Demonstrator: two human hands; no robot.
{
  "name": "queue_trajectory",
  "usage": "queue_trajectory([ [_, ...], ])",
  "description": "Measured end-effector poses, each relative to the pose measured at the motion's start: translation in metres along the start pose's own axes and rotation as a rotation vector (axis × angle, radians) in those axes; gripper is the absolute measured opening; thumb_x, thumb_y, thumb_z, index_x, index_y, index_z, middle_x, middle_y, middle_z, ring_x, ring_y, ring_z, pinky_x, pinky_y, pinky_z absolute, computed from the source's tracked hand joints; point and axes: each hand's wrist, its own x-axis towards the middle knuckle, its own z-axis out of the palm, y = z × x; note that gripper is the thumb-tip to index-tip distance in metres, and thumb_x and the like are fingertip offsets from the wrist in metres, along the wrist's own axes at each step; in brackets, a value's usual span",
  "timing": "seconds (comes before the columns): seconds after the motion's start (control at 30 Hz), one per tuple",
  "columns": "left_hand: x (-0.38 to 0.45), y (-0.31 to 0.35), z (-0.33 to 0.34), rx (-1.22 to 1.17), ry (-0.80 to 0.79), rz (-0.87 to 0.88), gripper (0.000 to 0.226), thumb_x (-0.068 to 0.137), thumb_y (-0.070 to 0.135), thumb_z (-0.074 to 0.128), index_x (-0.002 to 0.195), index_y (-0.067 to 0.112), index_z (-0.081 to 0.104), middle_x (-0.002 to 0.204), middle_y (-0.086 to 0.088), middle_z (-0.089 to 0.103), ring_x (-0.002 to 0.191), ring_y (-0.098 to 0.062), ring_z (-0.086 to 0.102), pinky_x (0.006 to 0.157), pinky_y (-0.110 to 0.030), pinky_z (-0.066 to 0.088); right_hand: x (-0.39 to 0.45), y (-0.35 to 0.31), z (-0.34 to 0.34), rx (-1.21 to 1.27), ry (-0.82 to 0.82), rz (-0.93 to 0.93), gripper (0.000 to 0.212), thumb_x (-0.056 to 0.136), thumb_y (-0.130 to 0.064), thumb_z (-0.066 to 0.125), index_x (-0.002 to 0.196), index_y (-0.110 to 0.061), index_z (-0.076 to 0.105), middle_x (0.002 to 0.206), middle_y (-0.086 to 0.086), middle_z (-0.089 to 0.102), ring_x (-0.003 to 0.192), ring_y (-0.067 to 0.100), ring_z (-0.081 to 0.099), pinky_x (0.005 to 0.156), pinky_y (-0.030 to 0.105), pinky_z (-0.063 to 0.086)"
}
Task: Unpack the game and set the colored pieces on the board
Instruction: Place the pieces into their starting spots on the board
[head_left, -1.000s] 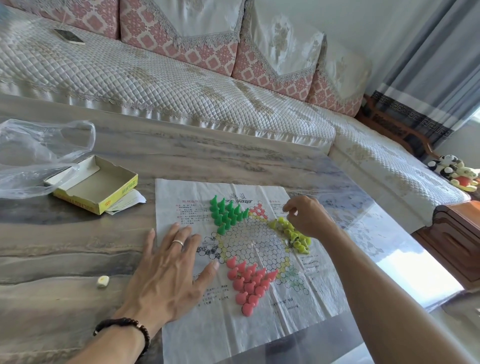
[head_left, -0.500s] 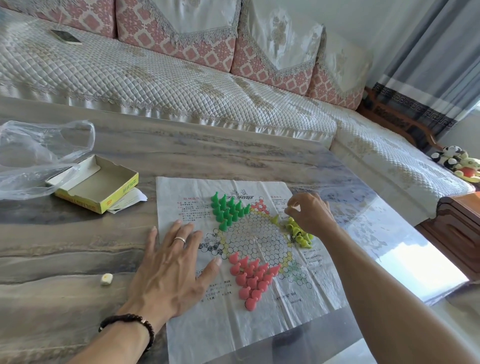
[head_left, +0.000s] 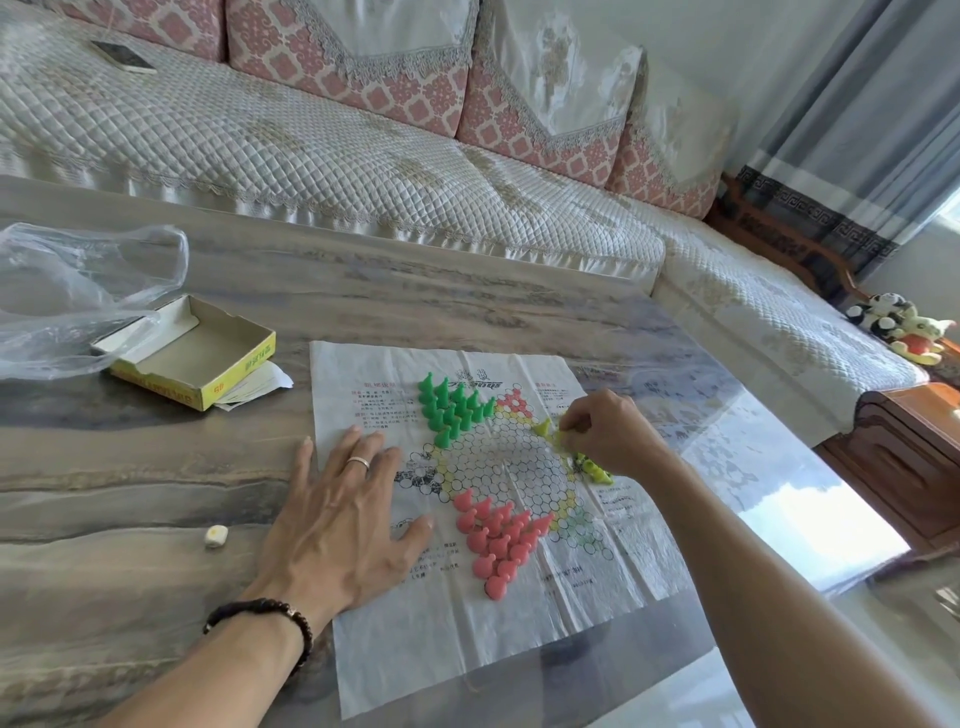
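I see a marbled table (head_left: 415, 312) carrying the paper board (head_left: 467, 649). Left of the board lie an open yellow box (head_left: 228, 374), a clear plastic bag (head_left: 62, 291) and, nearer me, a small die (head_left: 215, 535).

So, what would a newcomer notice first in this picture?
The paper board in the table's middle, with green pieces at its far corner and red pieces near. The left hand presses it flat, while the right hand pinches a yellow piece at the right side.
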Motion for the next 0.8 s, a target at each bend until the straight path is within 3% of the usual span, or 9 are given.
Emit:
queue_trajectory([
  [0.17, -0.001, 0.001, -0.003, -0.001, -0.007, -0.005, 0.085, 0.075, 0.070, 0.015, 0.145, 0.022, 0.027, 0.158, -0.001, 0.019, 0.149, -0.018, 0.001, 0.119, -0.052, 0.001, 0.003, 0.000, 0.008, -0.042, -0.034, 0.014, 0.002, 0.081, -0.017, 0.071, 0.080, -0.018, 0.072, 0.073, -0.006, 0.068, 0.068, 0.009, 0.063, 0.067, 0.028, 0.055],
  [0.43, 0.000, 0.002, -0.003, 0.005, -0.013, -0.006, 0.077, 0.082, 0.068, 0.026, 0.146, 0.023, 0.023, 0.159, 0.000, 0.015, 0.148, -0.017, -0.002, 0.119, -0.052, 0.000, 0.004, -0.002, 0.014, -0.046, -0.021, 0.017, 0.007, 0.084, -0.021, 0.069, 0.078, -0.016, 0.069, 0.068, -0.008, 0.062, 0.066, 0.011, 0.058, 0.062, 0.027, 0.048],
  [0.57, 0.000, 0.002, -0.003, -0.011, -0.004, -0.007, 0.077, 0.083, 0.067, 0.029, 0.146, 0.022, 0.025, 0.160, -0.001, 0.016, 0.148, -0.017, -0.002, 0.119, -0.051, 0.000, -0.001, 0.002, 0.008, 0.005, 0.005, 0.009, 0.014, 0.081, -0.028, 0.071, 0.092, -0.021, 0.067, 0.081, -0.005, 0.062, 0.077, 0.014, 0.059, 0.071, 0.031, 0.050],
  [0.7, -0.001, 0.003, -0.004, -0.011, 0.002, -0.005, 0.078, 0.082, 0.067, 0.027, 0.146, 0.022, 0.026, 0.159, 0.000, 0.018, 0.148, -0.017, 0.000, 0.119, -0.051, 0.001, -0.004, 0.012, -0.002, 0.025, 0.045, 0.041, 0.019, 0.081, -0.014, 0.066, 0.099, -0.015, 0.071, 0.085, -0.002, 0.065, 0.082, 0.018, 0.063, 0.074, 0.033, 0.053],
  [0.8, -0.002, 0.003, -0.005, -0.023, 0.006, -0.004, 0.078, 0.082, 0.067, 0.028, 0.146, 0.022, 0.026, 0.159, -0.001, 0.018, 0.148, -0.017, 0.000, 0.119, -0.051, 0.001, -0.007, 0.014, -0.001, 0.019, 0.009, 0.044, 0.023, 0.081, -0.023, 0.072, 0.102, -0.015, 0.072, 0.083, 0.001, 0.067, 0.079, 0.021, 0.064, 0.072, 0.036, 0.053],
])
